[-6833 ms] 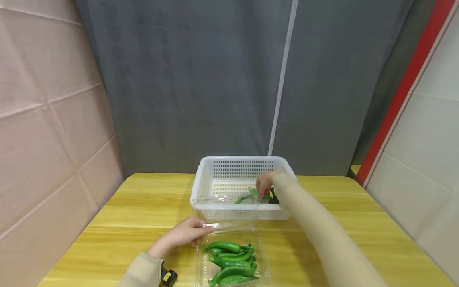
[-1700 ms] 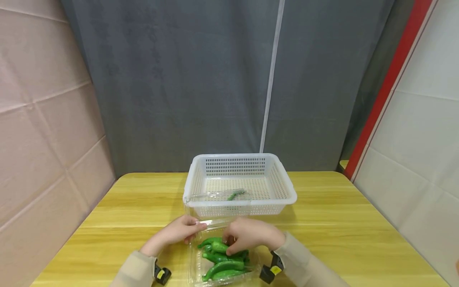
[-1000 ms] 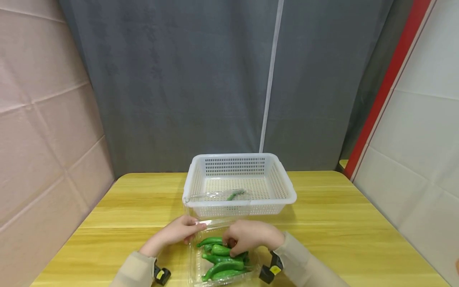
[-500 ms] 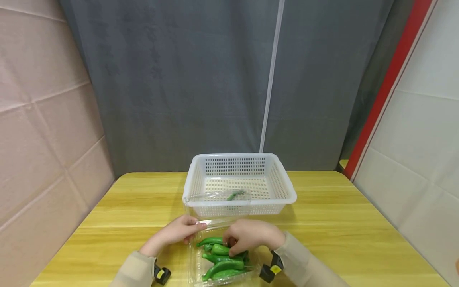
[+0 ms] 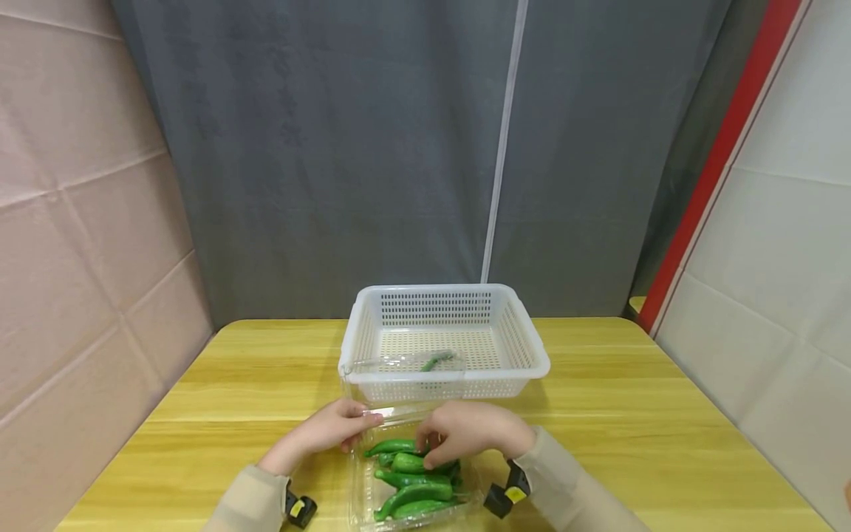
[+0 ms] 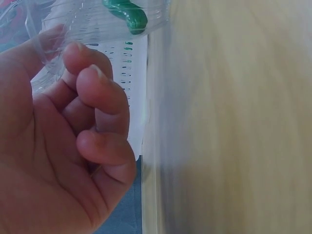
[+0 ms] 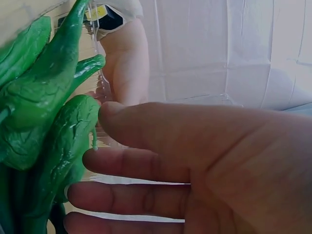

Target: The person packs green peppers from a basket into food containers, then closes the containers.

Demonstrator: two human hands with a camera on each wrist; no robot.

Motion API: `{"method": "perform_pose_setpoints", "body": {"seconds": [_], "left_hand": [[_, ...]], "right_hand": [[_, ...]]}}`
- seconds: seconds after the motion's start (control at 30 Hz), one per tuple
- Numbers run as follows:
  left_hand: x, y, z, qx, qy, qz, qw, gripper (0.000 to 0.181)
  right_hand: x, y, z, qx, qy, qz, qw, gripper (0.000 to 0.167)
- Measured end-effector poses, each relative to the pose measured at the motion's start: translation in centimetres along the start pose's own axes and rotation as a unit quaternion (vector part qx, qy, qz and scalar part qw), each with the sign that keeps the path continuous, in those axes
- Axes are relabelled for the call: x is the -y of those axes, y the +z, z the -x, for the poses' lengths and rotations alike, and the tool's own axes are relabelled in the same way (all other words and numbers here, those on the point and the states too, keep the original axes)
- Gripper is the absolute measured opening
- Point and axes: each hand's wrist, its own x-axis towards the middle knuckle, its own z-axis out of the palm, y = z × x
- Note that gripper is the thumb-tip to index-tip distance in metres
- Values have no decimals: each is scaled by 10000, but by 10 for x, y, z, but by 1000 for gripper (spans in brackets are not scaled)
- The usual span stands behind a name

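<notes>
In the head view, a clear plastic clamshell box lies unfolded, its base holding several green chili peppers. My left hand pinches the box's left edge near the hinge between thumb and fingers. In the left wrist view, the other fingers curl loosely, and one pepper shows through the plastic. Over the peppers is my right hand, its thumb at a pepper's end. In the right wrist view its fingers reach out straight, apart from the thumb, with nothing gripped between them. Stems are partly hidden under it.
A white perforated plastic basket stands behind the box, one green pepper inside, seen through the transparent lid that leans on the basket's front rim. All rests on a wooden table. A grey curtain hangs behind.
Several seconds ago my right hand was in the basket at green peppers; now it is over the box and fewer peppers lie in the basket. Lately it rose slightly. The left hand keeps its hold.
</notes>
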Motion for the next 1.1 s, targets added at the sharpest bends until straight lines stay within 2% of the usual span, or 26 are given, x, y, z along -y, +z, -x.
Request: {"method": "perform_pose_setpoints", "body": {"seconds": [0.23, 0.47, 0.63, 0.8, 0.93, 1.1], "left_hand": [[-1, -2, -2, 60, 0, -118, 9999, 39], [-2, -6, -3, 93, 13, -141, 9999, 40], [-2, -6, -1, 79, 65, -172, 9998, 41], [1, -4, 0, 77, 84, -125, 9999, 41], [2, -1, 0, 70, 69, -31, 9999, 45], [-1, 1, -1, 115, 60, 24, 9999, 47]], "right_hand": [[1, -15, 13, -122, 22, -551, 9984, 20], [-8, -42, 38, -783, -214, -745, 9939, 18], [-18, -54, 56, -1105, -210, -1028, 9883, 19], [-30, -65, 68, -1222, -52, -1000, 9874, 19], [-40, -83, 74, -1349, 120, -923, 9865, 18], [-56, -109, 70, -1661, 376, -689, 9830, 16]]}}
